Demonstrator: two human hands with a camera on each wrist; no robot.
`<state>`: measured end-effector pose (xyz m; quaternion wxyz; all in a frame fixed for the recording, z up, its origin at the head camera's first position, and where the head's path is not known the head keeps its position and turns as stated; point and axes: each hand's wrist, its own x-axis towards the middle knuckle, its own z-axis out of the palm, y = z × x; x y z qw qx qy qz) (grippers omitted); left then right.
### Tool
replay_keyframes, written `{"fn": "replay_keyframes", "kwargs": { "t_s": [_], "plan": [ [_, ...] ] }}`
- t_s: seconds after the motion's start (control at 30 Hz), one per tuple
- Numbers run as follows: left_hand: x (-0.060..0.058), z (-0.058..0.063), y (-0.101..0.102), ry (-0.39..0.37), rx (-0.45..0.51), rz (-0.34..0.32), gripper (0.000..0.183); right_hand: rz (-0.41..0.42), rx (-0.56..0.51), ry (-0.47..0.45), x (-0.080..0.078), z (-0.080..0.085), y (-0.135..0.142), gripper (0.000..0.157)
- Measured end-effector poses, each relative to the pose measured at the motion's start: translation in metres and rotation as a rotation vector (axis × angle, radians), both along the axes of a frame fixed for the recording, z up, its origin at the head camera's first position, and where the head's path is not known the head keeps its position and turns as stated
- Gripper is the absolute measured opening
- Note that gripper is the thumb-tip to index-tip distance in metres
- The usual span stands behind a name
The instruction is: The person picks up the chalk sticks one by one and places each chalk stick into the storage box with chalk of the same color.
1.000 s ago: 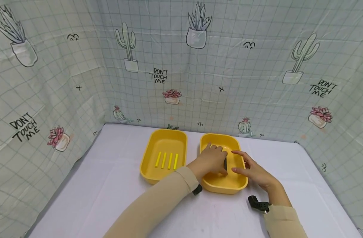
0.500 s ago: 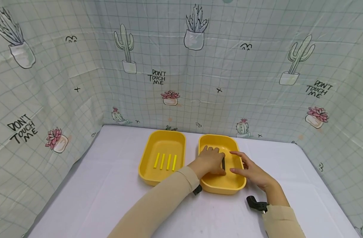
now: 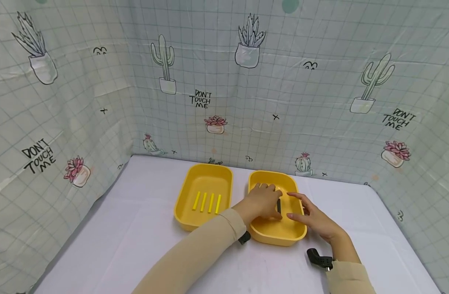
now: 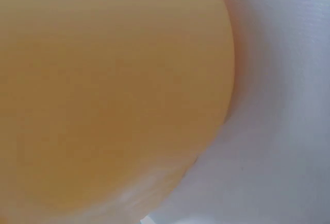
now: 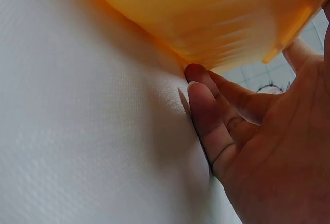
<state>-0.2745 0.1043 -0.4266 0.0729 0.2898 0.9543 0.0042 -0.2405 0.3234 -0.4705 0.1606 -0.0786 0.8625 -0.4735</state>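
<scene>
My left hand (image 3: 262,202) reaches into the right-hand yellow tray (image 3: 277,233). Its thumb and index finger are at the two ends of a short black stick (image 3: 279,206), which they pinch; the palm side is hidden. At the right wall of this tray, my right hand (image 3: 320,220) grips the rim, with thumb and index finger over the inside. The right wrist view shows the other fingers (image 5: 206,116) bent against the outer wall, low by the cloth. Only a blurred yellow tray wall (image 4: 129,80) fills the left wrist view.
To the left stands a second yellow tray (image 3: 204,179) with several thin yellow sticks (image 3: 210,203) side by side in it. A white cloth (image 3: 136,220) covers the table. Behind hangs a grid-patterned curtain (image 3: 246,106) printed with cacti.
The head view has tilted slightly, shifting the scene downward. Both hands stay nearly in place at the right-hand tray, and the black stick stays between the left thumb and index finger.
</scene>
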Motion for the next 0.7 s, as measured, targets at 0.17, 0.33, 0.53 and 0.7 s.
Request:
{"fn": "replay_keyframes", "kwargs": {
  "t_s": [0.17,0.33,0.53,0.7],
  "plan": [
    [-0.004,0.006,-0.009,0.037,0.032,-0.005,0.078,0.007,0.023,0.036,-0.006,0.002,0.0,0.076],
    [-0.004,0.01,-0.036,0.051,0.106,0.025,0.077,0.006,0.076,0.059,-0.014,0.002,-0.01,0.075],
    [0.001,0.013,-0.084,0.021,0.234,0.114,0.075,-0.02,0.165,0.136,-0.017,0.014,-0.023,0.077],
    [0.004,0.029,-0.122,0.014,0.27,0.153,0.076,-0.026,0.18,0.294,-0.018,0.036,-0.022,0.08]
  ]
}}
